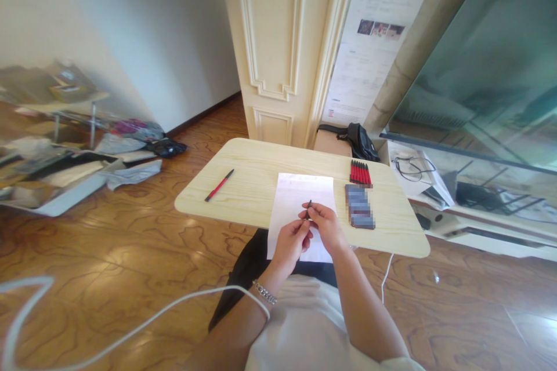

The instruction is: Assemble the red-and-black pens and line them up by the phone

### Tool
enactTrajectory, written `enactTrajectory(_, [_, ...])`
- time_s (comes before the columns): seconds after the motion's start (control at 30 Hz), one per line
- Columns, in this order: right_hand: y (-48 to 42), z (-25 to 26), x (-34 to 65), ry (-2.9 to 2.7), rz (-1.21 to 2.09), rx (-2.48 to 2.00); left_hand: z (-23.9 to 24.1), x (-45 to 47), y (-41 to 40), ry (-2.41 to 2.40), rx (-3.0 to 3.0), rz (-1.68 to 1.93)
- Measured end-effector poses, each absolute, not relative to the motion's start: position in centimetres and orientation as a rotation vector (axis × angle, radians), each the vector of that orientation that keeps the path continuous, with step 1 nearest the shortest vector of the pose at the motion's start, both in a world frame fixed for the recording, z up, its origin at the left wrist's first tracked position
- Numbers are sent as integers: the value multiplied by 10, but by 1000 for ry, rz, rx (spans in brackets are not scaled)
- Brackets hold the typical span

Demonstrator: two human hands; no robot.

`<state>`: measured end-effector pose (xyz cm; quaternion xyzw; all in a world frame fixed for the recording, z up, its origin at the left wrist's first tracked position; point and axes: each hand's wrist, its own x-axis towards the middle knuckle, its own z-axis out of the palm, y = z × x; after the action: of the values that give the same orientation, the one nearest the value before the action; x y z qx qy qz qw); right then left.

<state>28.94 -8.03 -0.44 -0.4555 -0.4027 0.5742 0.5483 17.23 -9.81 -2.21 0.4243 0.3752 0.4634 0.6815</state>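
My left hand (293, 243) and my right hand (325, 223) meet above a white sheet of paper (300, 188). Both are closed, fingertips pinching a small dark pen (309, 208). Only its black, pointed end shows clearly; the fingers hide the remainder. On the table to the left lies a red pen with black ends (220, 185), slanted and apart from the paper. Several red pens with black tips (360, 173) sit side by side at the right. Just below them is a phone (360, 207) with a blurred-out screen.
The pale wooden table (248, 165) has rounded corners. A white cable (174, 304) runs by my left forearm. Behind the table are a cream panelled pillar (274, 29) and a black bag (359, 140). Boxes and bags (134, 136) crowd the left floor; a large screen (491, 69) stands right.
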Motion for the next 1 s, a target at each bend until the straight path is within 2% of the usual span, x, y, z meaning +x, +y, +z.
enactTrajectory(0.27, [-78,-7,290,-978,1224,-1146,-17,173,-99,850,969,1062])
enactTrajectory(0.47, [-80,-5,292,-988,1368,-1100,-18,173,-98,851,941,1069])
enactTrajectory(1.0, [-45,16,314,-930,1145,-1207,-20,164,-104,836,919,1013])
